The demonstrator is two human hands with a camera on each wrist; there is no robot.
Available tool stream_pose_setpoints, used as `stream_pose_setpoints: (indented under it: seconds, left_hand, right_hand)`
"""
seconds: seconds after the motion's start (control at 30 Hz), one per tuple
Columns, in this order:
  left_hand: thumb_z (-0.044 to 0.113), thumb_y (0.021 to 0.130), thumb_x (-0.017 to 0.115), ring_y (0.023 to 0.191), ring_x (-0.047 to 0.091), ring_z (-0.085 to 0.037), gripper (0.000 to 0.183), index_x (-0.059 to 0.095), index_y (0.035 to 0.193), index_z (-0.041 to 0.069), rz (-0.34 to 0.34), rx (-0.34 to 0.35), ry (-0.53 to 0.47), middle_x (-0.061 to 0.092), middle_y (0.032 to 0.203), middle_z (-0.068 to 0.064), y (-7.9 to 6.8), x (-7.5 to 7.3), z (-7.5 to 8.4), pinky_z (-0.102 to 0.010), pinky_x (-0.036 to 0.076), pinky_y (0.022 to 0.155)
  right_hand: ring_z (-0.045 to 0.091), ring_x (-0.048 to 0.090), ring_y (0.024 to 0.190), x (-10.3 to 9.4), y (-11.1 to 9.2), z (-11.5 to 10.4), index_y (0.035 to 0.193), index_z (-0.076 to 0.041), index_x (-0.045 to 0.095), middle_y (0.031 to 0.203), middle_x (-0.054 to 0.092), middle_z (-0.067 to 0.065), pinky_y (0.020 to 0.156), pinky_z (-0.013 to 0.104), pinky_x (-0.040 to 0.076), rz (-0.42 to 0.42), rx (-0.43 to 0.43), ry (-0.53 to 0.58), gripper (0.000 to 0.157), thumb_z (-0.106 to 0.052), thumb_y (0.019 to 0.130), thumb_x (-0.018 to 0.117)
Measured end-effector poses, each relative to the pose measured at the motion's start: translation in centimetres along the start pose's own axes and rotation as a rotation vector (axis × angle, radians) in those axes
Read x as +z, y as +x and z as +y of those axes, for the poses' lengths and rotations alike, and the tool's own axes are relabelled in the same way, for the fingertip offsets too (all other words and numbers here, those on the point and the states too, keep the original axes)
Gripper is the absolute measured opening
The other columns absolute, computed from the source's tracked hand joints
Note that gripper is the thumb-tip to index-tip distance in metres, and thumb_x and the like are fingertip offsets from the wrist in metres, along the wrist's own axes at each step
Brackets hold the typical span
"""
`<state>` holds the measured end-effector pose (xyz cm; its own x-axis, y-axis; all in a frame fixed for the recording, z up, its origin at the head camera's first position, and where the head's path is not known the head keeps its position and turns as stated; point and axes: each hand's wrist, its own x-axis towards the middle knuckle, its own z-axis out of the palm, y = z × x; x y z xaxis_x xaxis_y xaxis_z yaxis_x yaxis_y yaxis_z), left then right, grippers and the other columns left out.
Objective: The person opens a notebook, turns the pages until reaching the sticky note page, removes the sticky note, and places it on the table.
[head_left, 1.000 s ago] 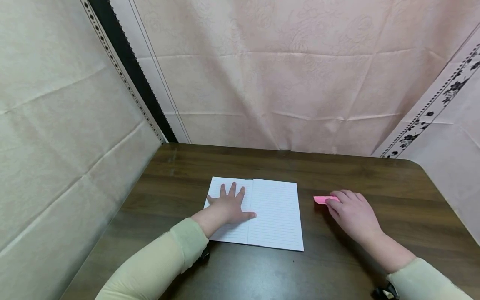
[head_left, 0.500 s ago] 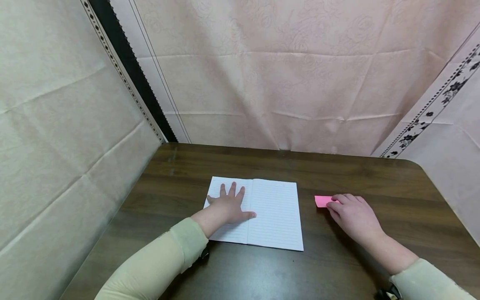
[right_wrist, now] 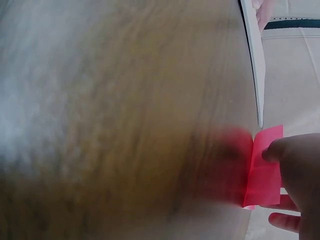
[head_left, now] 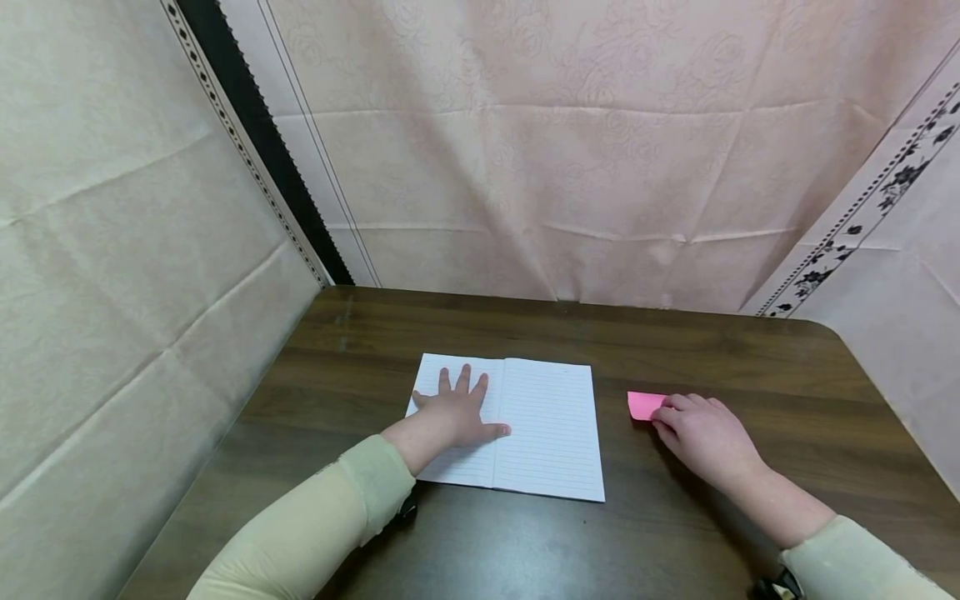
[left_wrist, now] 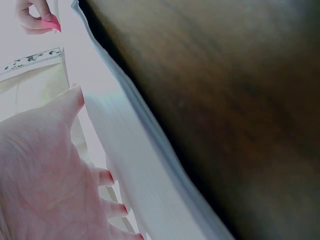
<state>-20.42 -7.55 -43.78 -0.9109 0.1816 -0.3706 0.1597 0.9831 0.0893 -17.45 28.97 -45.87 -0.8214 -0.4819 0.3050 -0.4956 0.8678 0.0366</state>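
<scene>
An open notebook (head_left: 550, 433) with lined white pages lies at the middle of the table. My left hand (head_left: 456, 417) rests on its left page, fingers spread and straight. To the right of the notebook, my right hand (head_left: 705, 437) pinches a pink sticky note (head_left: 643, 406) between thumb and fingers. In the right wrist view the sticky note (right_wrist: 265, 175) stands tilted at the tabletop, its lower edge close to or touching the wood. Part of the note is hidden behind the fingers. The left wrist view shows the left palm (left_wrist: 45, 175) over the notebook page.
The dark brown wooden table (head_left: 525, 550) has a far edge bordered by a hanging pale cloth (head_left: 562, 167). Another cloth (head_left: 150, 250) hangs on the left, with a dark gap between them. Black wrist straps show at both cuffs.
The pink sticky note has tilted so that more of its face shows. The fingers of my right hand have shifted slightly nearer to me. My left hand and the notebook stay in place.
</scene>
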Motion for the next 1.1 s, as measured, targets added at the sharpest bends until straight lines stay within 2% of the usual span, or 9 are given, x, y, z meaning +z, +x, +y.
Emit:
stream_pose_setpoints:
  seconds: [0.1, 0.27, 0.33, 0.53, 0.63, 0.83, 1.1]
  left_hand:
    - [0.08, 0.083, 0.049, 0.149, 0.007, -0.045, 0.1, 0.02, 0.16, 0.024, 0.001, 0.001, 0.003, 0.008, 0.166, -0.011, 0.0, 0.0, 0.0, -0.079, 0.02, 0.1]
    - [0.08, 0.083, 0.049, 0.149, 0.007, -0.045, 0.099, 0.02, 0.16, 0.023, 0.001, 0.002, 0.01, 0.009, 0.166, -0.011, -0.1, 0.0, 0.1, -0.079, 0.02, 0.101]
    - [0.08, 0.083, 0.049, 0.149, 0.007, -0.044, 0.099, 0.02, 0.16, 0.023, 0.0, 0.002, 0.011, 0.009, 0.166, -0.011, -0.1, -0.1, 0.1, -0.079, 0.021, 0.101]
    - [0.08, 0.083, 0.049, 0.149, 0.006, -0.045, 0.099, 0.019, 0.16, 0.024, -0.005, 0.005, 0.005, 0.008, 0.166, -0.01, -0.1, -0.2, 0.1, -0.079, 0.02, 0.101]
    - [0.08, 0.083, 0.049, 0.149, 0.006, -0.045, 0.1, 0.019, 0.16, 0.024, -0.007, 0.007, 0.008, 0.008, 0.166, -0.011, 0.0, -0.1, 0.2, -0.079, 0.02, 0.101]
    - [0.081, 0.083, 0.048, 0.149, 0.006, -0.045, 0.1, 0.019, 0.16, 0.024, -0.009, 0.005, 0.014, 0.008, 0.166, -0.01, 0.1, -0.1, 0.1, -0.079, 0.021, 0.101]
    - [0.08, 0.083, 0.049, 0.149, 0.007, -0.044, 0.1, 0.02, 0.16, 0.024, -0.007, -0.007, 0.006, 0.009, 0.166, -0.01, 0.0, -0.1, 0.0, -0.079, 0.021, 0.101]
  right_hand:
    - [0.028, 0.062, 0.081, -0.1, 0.0, 0.0, 0.086, -0.012, 0.074, 0.089, 0.068, 0.006, 0.075, 0.049, 0.05, -0.045, 0.025, 0.009, 0.014, -0.024, 0.082, 0.08]
    - [0.029, 0.062, 0.085, -0.4, 0.2, -0.3, 0.091, -0.013, 0.073, 0.093, 0.069, 0.007, 0.081, 0.052, 0.05, -0.153, 0.106, 0.022, 0.045, -0.057, 0.084, 0.071]
    - [0.03, 0.063, 0.089, -0.4, 0.3, -0.4, 0.098, -0.012, 0.074, 0.097, 0.07, 0.008, 0.084, 0.053, 0.049, -0.178, 0.121, 0.026, 0.053, -0.062, 0.085, 0.066]
    - [0.035, 0.063, 0.098, -0.1, 1.1, -0.3, 0.105, -0.008, 0.073, 0.106, 0.069, 0.013, 0.087, 0.056, 0.048, -0.177, 0.11, 0.014, 0.047, -0.052, 0.088, 0.068]
    - [0.037, 0.062, 0.1, 0.1, 1.6, -0.4, 0.111, -0.006, 0.072, 0.109, 0.068, 0.016, 0.088, 0.057, 0.048, -0.19, 0.118, 0.025, 0.049, -0.05, 0.089, 0.068]
    - [0.039, 0.06, 0.105, 0.4, 2.4, -0.5, 0.12, -0.006, 0.07, 0.115, 0.065, 0.018, 0.091, 0.058, 0.047, -0.239, 0.11, 0.044, 0.052, -0.05, 0.092, 0.064]
    - [0.04, 0.058, 0.109, 0.5, 2.7, -0.8, 0.125, -0.004, 0.066, 0.121, 0.063, 0.02, 0.09, 0.058, 0.048, -0.274, 0.123, 0.045, 0.06, -0.053, 0.09, 0.064]
